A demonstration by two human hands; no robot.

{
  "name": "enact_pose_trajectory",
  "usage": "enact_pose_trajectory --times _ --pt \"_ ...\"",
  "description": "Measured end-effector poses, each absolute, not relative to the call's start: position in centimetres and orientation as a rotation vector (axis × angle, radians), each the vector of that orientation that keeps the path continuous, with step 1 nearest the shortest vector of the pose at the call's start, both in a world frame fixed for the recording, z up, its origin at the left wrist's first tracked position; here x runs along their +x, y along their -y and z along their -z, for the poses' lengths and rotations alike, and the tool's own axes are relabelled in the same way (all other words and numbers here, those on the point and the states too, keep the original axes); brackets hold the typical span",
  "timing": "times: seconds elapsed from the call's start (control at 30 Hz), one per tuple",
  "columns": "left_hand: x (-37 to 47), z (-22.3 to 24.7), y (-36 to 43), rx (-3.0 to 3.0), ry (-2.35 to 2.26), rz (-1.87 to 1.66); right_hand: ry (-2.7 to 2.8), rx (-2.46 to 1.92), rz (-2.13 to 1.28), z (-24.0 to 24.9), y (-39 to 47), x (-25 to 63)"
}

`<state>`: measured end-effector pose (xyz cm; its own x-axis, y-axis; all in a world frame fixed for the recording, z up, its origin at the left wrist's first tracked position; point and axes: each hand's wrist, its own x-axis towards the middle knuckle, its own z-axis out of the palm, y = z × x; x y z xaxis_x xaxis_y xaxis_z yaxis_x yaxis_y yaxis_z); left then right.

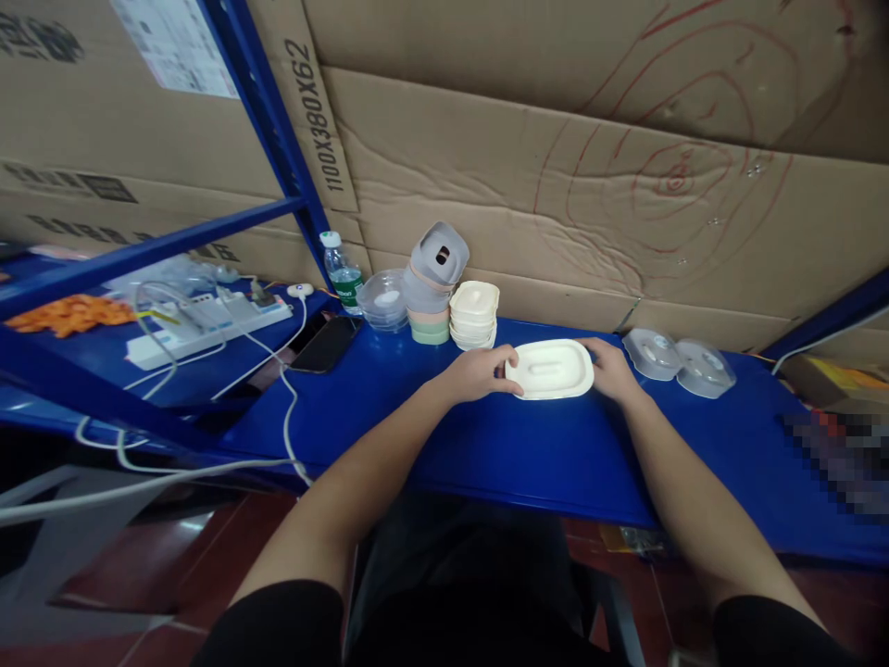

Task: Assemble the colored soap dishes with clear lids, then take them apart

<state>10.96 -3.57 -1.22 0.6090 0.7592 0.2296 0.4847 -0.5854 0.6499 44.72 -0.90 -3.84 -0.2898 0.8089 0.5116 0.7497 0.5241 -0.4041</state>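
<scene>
Between my two hands is a cream oval-cornered dish or lid [548, 369] with a raised oblong ridge in its middle. My left hand [484, 373] grips its left end, thumb and fingers closed on the rim. At the other end my right hand [611, 369] holds the edge, its fingertips partly hidden behind the piece. Just behind my left hand stands a stack of similar cream pieces [475, 315]. Left of that rises a stack of grey, pink and green containers [431, 296], with a grey piece tilted on top.
Clear plastic bowls [385, 301] and a water bottle [343, 273] stand at the back left, near a black phone [326, 344]. Two clear lids [677, 359] lie on the blue table [528, 454] at right. A power strip [208, 324] and white cables are at left.
</scene>
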Motion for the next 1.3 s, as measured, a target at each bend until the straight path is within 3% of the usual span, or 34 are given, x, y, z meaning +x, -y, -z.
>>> enact_pose_trajectory --times 0.17,0.3,0.4,0.57,0.67,0.93,1.3 --pt "11.4 2.3 3.3 2.454 -1.056 -0.325 2.154 -1.377 -0.161 4.4 0.8 44.5" --pt "10.7 2.2 3.0 2.483 -1.128 -0.403 2.245 -1.354 -0.226 4.5 1.1 43.9" --pt "9.4 1.1 2.6 2.467 -1.242 -0.646 2.292 -1.339 -0.239 4.3 1.2 43.5" --pt "5.5 -0.7 1.2 2.222 -1.643 -1.473 2.341 -1.322 -0.239 4.3 1.2 43.4" --pt "3.4 -1.0 0.6 2.082 -1.838 -1.766 2.354 -1.308 -0.225 4.4 1.1 43.5" --pt "3.6 -1.4 -0.7 2.211 -1.912 -1.601 2.361 -1.31 -0.216 4.6 1.2 43.1" --pt "3.7 -1.7 -1.7 2.094 -1.884 -1.682 2.332 -1.3 -0.255 4.7 1.2 43.0"
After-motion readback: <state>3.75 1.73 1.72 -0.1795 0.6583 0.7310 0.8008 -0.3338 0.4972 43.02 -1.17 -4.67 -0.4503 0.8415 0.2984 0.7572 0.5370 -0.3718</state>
